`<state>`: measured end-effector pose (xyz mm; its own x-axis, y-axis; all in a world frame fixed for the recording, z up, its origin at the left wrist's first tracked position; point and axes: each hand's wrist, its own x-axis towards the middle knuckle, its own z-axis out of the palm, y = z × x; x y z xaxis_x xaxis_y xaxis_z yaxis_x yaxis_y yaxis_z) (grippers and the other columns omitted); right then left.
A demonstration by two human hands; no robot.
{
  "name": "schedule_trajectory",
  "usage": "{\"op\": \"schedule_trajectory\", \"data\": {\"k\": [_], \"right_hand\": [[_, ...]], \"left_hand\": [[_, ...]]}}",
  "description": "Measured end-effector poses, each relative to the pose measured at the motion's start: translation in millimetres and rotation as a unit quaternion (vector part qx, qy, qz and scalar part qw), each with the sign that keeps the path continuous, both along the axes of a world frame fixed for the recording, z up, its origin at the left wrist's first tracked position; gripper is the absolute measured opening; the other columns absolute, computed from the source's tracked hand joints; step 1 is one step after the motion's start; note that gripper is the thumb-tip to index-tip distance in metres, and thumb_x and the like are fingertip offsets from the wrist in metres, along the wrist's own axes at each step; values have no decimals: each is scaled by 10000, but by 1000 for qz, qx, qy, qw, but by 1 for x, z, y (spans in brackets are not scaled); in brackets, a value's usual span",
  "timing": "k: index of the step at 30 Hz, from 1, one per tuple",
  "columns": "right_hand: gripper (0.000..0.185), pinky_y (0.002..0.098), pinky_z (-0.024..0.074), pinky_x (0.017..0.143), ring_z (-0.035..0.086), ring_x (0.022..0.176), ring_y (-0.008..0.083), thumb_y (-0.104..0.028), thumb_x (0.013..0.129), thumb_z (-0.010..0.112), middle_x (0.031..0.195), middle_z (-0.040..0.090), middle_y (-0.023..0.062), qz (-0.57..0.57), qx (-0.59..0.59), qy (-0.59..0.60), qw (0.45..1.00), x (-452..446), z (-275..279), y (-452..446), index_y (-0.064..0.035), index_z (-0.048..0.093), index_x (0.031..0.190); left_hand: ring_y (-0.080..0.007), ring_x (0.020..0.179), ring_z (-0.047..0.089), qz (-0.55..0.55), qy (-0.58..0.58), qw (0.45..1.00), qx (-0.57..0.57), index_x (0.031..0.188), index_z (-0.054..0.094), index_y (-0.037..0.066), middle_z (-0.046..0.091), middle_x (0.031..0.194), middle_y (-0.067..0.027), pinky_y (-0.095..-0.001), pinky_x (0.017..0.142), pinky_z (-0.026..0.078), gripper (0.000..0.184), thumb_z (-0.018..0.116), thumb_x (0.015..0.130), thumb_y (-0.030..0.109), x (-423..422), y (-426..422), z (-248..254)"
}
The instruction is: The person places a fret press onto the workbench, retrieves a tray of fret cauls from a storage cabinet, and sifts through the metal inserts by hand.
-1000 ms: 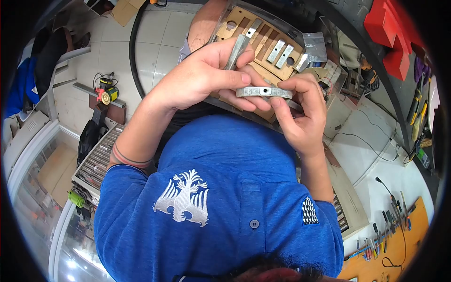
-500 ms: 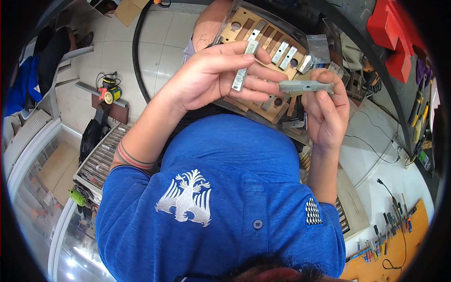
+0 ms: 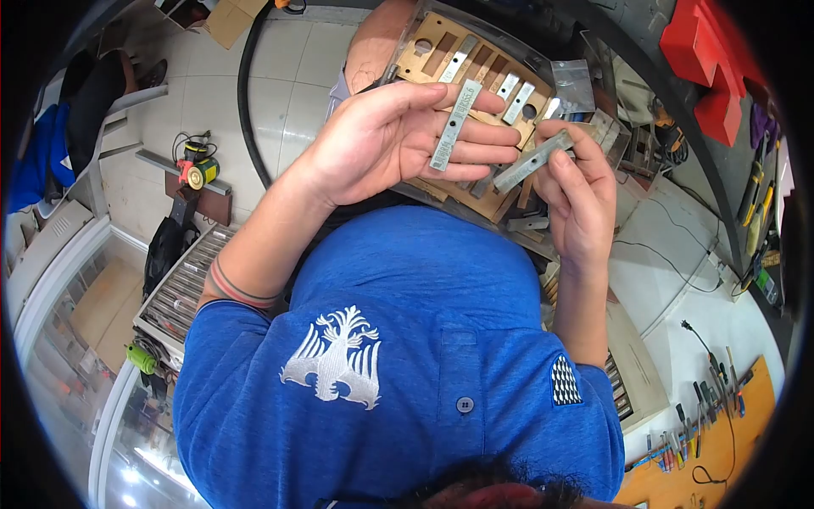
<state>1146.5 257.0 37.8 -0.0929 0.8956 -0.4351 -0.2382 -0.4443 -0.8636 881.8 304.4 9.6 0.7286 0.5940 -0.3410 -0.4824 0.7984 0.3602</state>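
Observation:
My left hand (image 3: 394, 140) is palm up with fingers stretched out, supporting a flat grey metal bar (image 3: 457, 117) that lies across them. Stamped or written characters and a small hole near the middle show on its face. A second grey metal bar (image 3: 527, 165), also with a hole, is pinched between the thumb and fingers of my right hand (image 3: 583, 191). It slants down to the left, close to my left fingertips but apart from the first bar. Behind both hands is a wooden tray (image 3: 437, 34) with slots, several of them holding similar metal bars.
A clear plastic bag (image 3: 573, 85) lies beside the tray. Red bins (image 3: 708, 72) stand at the upper right, and screwdrivers hang along an orange board (image 3: 721, 428) at the lower right. On the left are a yellow-and-black device (image 3: 200, 170) and a drawer of metal rods (image 3: 182, 293).
In my right hand the bar has swung from nearly level to slanting, its left end now lower. The left hand's bar has turned its marked face more towards me, over flatter fingers.

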Motion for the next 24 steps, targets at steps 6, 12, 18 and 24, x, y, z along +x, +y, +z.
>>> {"op": "schedule_trajectory", "data": {"k": [6, 12, 18, 24], "right_hand": [[409, 203, 243, 556, 351, 592, -14, -117, 1115, 631, 949, 631, -34, -2, -9, -34, 999, -6, 2, 1, 108, 620, 1456], [407, 211, 238, 555, 353, 592, -18, -109, 1108, 637, 884, 598, -59, -10, -28, -55, 998, -7, 2, 3, 103, 637, 1456], [367, 218, 195, 537, 329, 599, -29, -105, 1075, 708, 894, 617, -83, -32, -25, -36, 999, -4, -4, 0, 32, 695, 1415], [344, 201, 428, 699, 570, 804, 25, -63, 1038, 740, 1039, 691, -25, -8, -40, -85, 996, -1, 6, -2, 16, 694, 1370]], "left_hand": [[-496, 1476, 579, -12, -9, 1000, -2, 1694, 335, -88, 522, 1605, -396, -551, 1233, 505, 794, 258, 1188, 519, 1, 0, -1], [-490, 1483, 574, -18, 5, 1000, -2, 1708, 313, -77, 534, 1594, -394, -531, 1240, 503, 839, 239, 1184, 574, 2, 0, 0], [-486, 1486, 571, -21, -2, 1000, -11, 1713, 307, -69, 560, 1562, -400, -524, 1242, 502, 937, 196, 1165, 683, 4, -2, -4], [-423, 1426, 645, -53, 100, 993, 37, 1724, 299, -55, 604, 1553, -343, -493, 1208, 529, 950, 251, 1160, 708, 13, -13, 3]]}}
